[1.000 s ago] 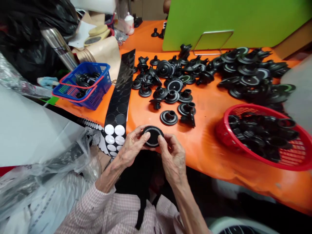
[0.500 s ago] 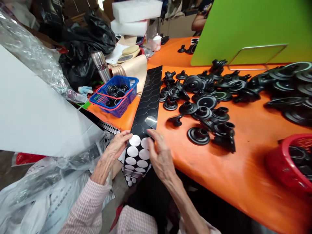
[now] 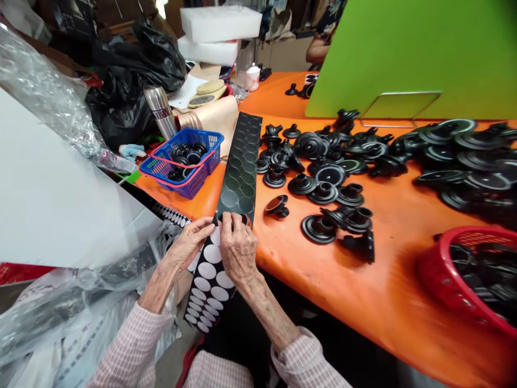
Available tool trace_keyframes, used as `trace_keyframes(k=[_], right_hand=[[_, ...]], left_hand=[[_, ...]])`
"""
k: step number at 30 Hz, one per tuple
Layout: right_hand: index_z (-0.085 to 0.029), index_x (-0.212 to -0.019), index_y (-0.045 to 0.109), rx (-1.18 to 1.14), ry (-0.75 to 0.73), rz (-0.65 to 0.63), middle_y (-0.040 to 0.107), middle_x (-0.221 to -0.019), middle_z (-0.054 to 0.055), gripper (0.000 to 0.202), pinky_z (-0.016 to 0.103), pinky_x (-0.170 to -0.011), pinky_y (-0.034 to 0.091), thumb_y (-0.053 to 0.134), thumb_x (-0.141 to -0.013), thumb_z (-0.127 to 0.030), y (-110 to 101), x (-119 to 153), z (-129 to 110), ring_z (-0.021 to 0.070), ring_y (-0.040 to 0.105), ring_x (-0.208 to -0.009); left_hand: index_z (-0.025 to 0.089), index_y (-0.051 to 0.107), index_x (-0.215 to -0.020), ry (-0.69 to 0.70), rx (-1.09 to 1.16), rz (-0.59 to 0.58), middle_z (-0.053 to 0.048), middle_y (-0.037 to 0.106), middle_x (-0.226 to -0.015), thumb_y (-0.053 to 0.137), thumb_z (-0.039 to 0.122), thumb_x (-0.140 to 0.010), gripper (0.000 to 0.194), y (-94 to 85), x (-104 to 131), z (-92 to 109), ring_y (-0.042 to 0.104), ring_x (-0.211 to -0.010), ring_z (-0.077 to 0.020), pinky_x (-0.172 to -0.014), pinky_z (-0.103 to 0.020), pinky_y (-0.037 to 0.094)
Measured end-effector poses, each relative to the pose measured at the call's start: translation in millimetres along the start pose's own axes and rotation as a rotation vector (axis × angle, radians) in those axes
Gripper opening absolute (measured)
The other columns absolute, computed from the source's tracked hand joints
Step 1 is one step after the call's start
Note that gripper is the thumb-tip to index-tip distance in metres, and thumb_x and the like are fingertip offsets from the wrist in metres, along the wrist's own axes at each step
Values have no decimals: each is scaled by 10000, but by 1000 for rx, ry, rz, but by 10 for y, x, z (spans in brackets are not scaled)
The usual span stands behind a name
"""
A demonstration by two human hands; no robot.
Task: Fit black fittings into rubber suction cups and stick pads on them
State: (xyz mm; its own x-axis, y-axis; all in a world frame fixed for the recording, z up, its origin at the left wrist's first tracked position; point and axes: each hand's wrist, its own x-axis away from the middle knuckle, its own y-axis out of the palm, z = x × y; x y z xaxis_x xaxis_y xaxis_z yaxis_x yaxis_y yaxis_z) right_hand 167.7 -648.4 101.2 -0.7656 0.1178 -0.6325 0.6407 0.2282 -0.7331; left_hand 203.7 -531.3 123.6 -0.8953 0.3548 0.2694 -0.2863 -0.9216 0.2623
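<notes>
Black strip (image 3: 239,167) lies beneath the right hand (image 3: 238,248), seemingly touching.

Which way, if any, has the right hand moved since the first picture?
Yes: the right hand has moved leftward, closer to the blue basket, onto the black strip.

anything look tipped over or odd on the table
Slightly: one black stemmed disc beside the long black sheet and a second black disc nearer the red plastic basket lie tipped sideways; a third black disc between them stands stem-up.
</notes>
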Motion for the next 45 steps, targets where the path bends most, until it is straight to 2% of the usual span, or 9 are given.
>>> trace_keyframes(k=[7, 14, 19, 29, 36, 40, 41, 43, 45], right_hand=[[-139, -923, 566, 4, -134, 32, 622, -778, 63, 202, 293, -617, 426, 378, -942, -67, -36, -128, 176, 171, 558, -653], [-137, -883, 558, -39, -31, 135, 586, -716, 36, 167, 312, -711, 459, 415, -953, -89, 97, -233, 274, 169, 550, -672], [-175, -915, 560, -96, 38, 145, 600, -752, 35, 257, 317, -701, 458, 320, -1005, -163, 19, -305, 354, 171, 557, -704], [-210, -798, 517, -334, 246, 188, 565, -751, 71, 378, 358, -677, 449, 222, -1014, -307, 83, -323, 522, 209, 520, -708], [-226, -787, 432, -467, 533, 230, 494, -679, -5, 323, 304, -583, 395, 244, -1001, -380, -167, -472, 957, 160, 480, -598], [-235, -757, 427, -499, 448, 227, 506, -669, -2, 281, 293, -588, 401, 317, -994, -336, -332, -331, 780, 158, 494, -609], [-233, -762, 443, -477, 359, 242, 511, -673, 4, 265, 297, -596, 404, 334, -992, -307, -358, -262, 693, 162, 492, -615], [-222, -805, 497, -432, 137, 256, 536, -686, 15, 211, 310, -630, 418, 378, -979, -230, -402, -106, 538, 166, 492, -629], [-214, -883, 552, -452, -17, 216, 584, -744, 31, 166, 326, -683, 442, 413, -960, -169, -446, 42, 451, 169, 523, -680]], left_hand=[[167, 720, -807, -33, 9, 118, 16, 662, -787, 836, 279, -598, 264, 55, -38, 14, 546, -781, -106, -772, -209, 404], [160, 706, -814, -3, -46, 123, 2, 680, -789, 852, 317, -548, 342, 227, -154, 77, 566, -771, -121, -773, -228, 427], [146, 708, -900, 65, -146, 150, -30, 699, -838, 833, 355, -572, 409, 296, -191, 122, 587, -809, -152, -792, -258, 436], [152, 712, -873, 159, -233, 155, -19, 681, -787, 761, 376, -670, 306, 385, -140, 15, 579, -761, -150, -729, -251, 441], [154, 678, -898, 174, -374, 310, -39, 638, -828, 713, 369, -672, 314, 142, -99, -13, 569, -818, -192, -767, -303, 439], [198, 639, -859, 303, -522, 481, -28, 581, -848, 733, 409, -678, 293, 370, 16, 137, 520, -845, -186, -759, -289, 403], [195, 624, -816, 261, -516, 435, -24, 570, -795, 690, 475, -716, 304, 466, 39, 182, 518, -792, -177, -724, -287, 400], [179, 592, -739, 39, -362, 191, -11, 547, -670, 617, 574, -744, 396, 650, 51, 251, 506, -653, -149, -638, -277, 391], [171, 567, -715, -100, -176, 44, 5, 544, -635, 678, 535, -686, 381, 778, 27, 282, 496, -595, -120, -602, -256, 384]])
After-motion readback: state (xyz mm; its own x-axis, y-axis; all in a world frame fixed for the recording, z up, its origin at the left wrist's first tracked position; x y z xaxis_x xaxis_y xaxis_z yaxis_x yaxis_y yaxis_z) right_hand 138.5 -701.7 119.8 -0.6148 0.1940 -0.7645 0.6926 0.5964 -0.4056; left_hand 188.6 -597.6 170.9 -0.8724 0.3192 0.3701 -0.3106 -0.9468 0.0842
